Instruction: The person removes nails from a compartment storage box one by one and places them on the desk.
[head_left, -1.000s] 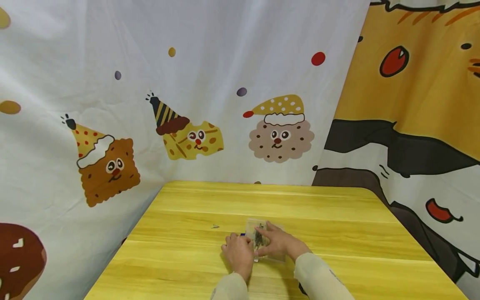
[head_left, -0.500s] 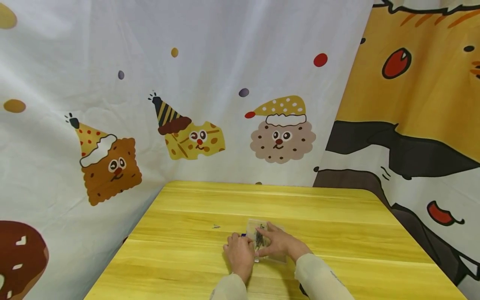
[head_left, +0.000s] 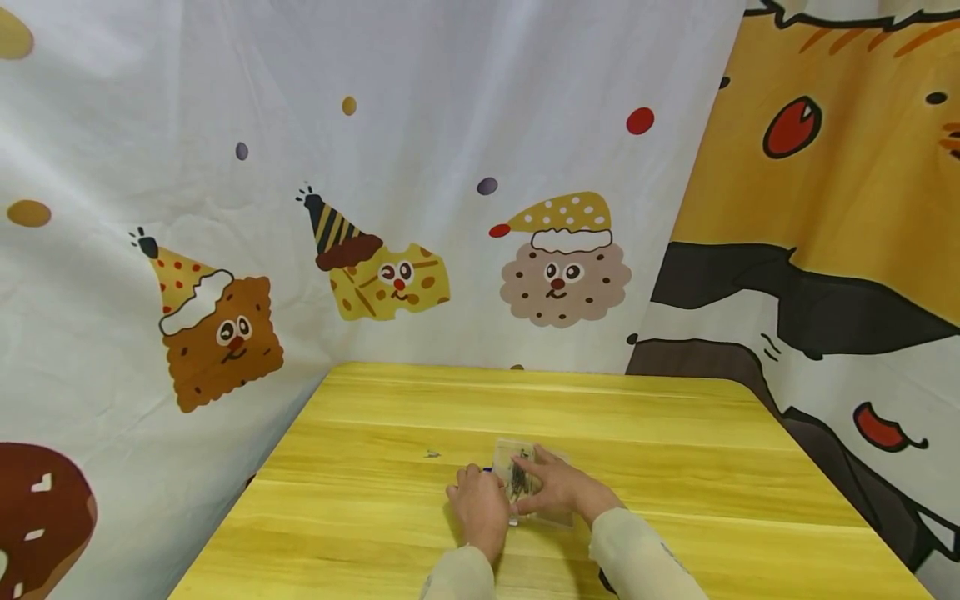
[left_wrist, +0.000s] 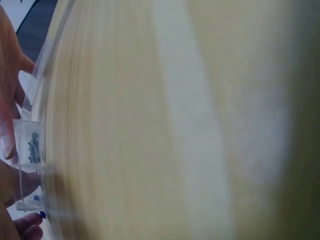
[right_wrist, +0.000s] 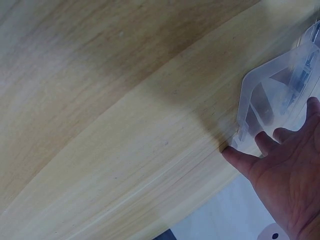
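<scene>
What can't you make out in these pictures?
Small dark pieces in the clear box: too small to count in the head view, partly covered by the right hand.
Blue piece: mostly hidden behind the left hand in the head view.
Box's far end: cut off by the right edge in the right wrist view.
Bit on the table: too small to identify in the head view.

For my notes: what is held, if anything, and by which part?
The right hand holds the clear box across its middle, from above; the left hand is at its left end, grip unclear.
</scene>
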